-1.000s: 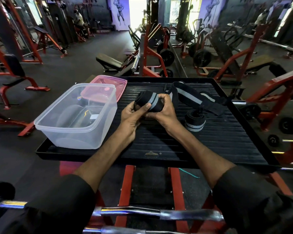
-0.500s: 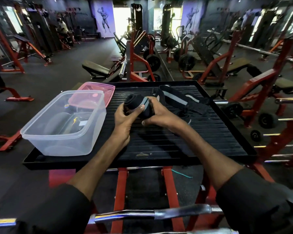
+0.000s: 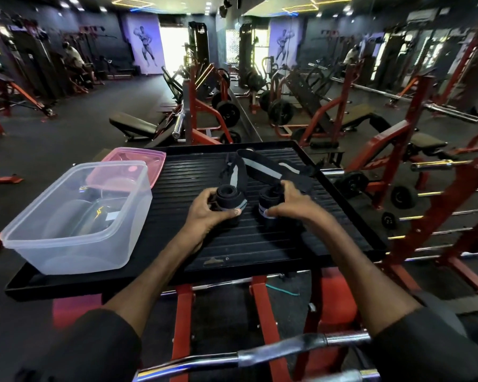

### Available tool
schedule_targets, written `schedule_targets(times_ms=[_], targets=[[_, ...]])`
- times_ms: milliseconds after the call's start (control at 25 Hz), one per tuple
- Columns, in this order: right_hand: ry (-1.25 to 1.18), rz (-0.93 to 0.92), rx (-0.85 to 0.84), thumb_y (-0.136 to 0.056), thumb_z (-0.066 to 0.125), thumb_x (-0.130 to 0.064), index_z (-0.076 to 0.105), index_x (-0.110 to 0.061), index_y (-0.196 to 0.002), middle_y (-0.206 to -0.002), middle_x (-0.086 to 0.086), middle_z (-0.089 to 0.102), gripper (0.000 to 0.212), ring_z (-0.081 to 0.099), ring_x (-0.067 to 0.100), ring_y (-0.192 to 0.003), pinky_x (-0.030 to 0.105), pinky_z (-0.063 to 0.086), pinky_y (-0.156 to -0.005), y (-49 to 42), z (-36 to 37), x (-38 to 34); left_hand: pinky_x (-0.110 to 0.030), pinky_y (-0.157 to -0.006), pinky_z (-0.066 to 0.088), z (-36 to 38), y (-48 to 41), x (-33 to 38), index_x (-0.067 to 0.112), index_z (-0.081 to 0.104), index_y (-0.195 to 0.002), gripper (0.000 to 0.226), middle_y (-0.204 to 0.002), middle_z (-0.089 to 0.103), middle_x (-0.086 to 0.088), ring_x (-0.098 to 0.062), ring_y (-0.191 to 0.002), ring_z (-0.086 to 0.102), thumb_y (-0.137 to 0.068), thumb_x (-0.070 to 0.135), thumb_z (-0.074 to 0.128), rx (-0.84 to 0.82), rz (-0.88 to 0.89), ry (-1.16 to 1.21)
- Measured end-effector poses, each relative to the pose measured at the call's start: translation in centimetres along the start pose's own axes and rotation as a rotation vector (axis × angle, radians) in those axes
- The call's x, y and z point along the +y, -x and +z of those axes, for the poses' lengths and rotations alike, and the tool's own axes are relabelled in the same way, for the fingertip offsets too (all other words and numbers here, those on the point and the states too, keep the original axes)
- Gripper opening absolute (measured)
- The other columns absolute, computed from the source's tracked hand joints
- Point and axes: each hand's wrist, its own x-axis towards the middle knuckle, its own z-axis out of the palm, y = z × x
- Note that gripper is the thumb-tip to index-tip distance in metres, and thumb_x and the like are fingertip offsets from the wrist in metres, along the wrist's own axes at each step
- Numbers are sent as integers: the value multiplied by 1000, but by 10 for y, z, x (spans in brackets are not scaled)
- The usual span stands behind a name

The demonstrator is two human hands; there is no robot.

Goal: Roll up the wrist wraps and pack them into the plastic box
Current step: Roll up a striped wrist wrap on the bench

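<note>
My left hand (image 3: 209, 213) grips a rolled black wrist wrap with a grey stripe (image 3: 228, 198), held just above the black ribbed platform (image 3: 287, 238). To its right, my right hand (image 3: 289, 204) holds a second rolled wrap (image 3: 268, 201) that stands on the platform. Behind both hands lie unrolled black wraps with grey stripes (image 3: 262, 168), stretched flat. The clear plastic box (image 3: 78, 216) stands at the platform's left side, open on top, left of my left hand.
A pink lid (image 3: 146, 158) lies behind the box. Red gym frames, benches and weight plates surround the platform. A chrome bar (image 3: 232, 359) crosses the bottom of the view. A person sits far back left.
The two hands have come apart: the left one keeps the rolled wrap alone, and the right one has moved right onto the second roll standing on the platform. The camera view tilted upward.
</note>
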Motion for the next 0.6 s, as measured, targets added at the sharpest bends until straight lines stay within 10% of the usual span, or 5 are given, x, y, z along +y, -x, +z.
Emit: schedule_targets(times_ms=[200, 320, 600], targets=[[-85, -57, 97, -68, 80, -38, 32, -20, -140, -145, 12, 43, 87, 33, 38, -137, 59, 33, -112, 9, 22, -3, -46, -101, 53, 9, -2, 1, 19, 65, -116, 79, -114, 74, 1, -17, -109, 69, -46, 44, 93, -53, -20, -92], [-233, -137, 124, -43, 87, -43, 52, -25, -120, -122, 0, 65, 87, 59, 25, -118, 49, 50, -100, 7, 21, -3, -44, -101, 53, 4, 0, 11, 18, 65, -115, 79, -114, 73, 1, -16, -109, 68, -46, 44, 93, -16, 1, -128], [-367, -453, 78, -66, 93, -21, 53, -17, -123, -114, -5, 65, 70, 63, 15, -106, 21, 49, -73, 14, 5, -83, -24, -94, 51, -63, -1, 91, 18, 61, -122, 67, -118, 68, 6, -12, -111, 64, -65, 34, 93, 87, 173, -266]])
